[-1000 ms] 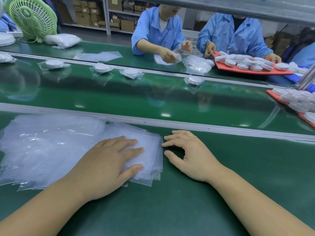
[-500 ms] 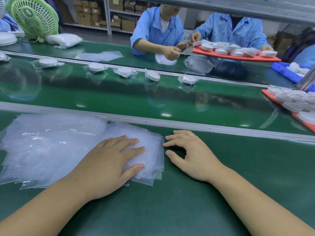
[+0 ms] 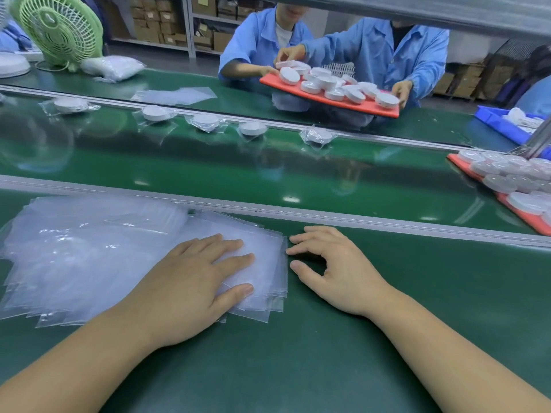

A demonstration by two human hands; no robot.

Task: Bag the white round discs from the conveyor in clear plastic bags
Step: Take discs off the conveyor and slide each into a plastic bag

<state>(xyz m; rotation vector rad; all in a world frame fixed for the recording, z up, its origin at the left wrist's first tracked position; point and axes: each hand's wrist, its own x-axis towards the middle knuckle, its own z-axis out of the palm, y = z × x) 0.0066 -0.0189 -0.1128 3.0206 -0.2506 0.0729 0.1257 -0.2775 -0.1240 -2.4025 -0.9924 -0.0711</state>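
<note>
A loose pile of clear plastic bags (image 3: 89, 251) lies on the green table in front of me, at the left. My left hand (image 3: 190, 281) rests flat on the pile's right end, fingers spread. My right hand (image 3: 337, 272) sits on the bare table just right of the pile, fingertips at the bags' edge, holding nothing. Several bagged white discs (image 3: 205, 120) ride the far side of the green conveyor belt (image 3: 268, 174). An orange tray (image 3: 507, 204) stacked with white discs sits at the belt's right edge.
Two people in blue coats across the belt hold a tilted orange tray (image 3: 328, 99) piled with white discs. A green fan (image 3: 59, 28) stands far left, a blue bin (image 3: 504, 123) far right. A metal rail (image 3: 357, 219) separates my table from the belt.
The people opposite lifted and tilted their orange tray of discs toward the left. Bagged discs drifted left on the belt and one more appeared. My hands stayed put.
</note>
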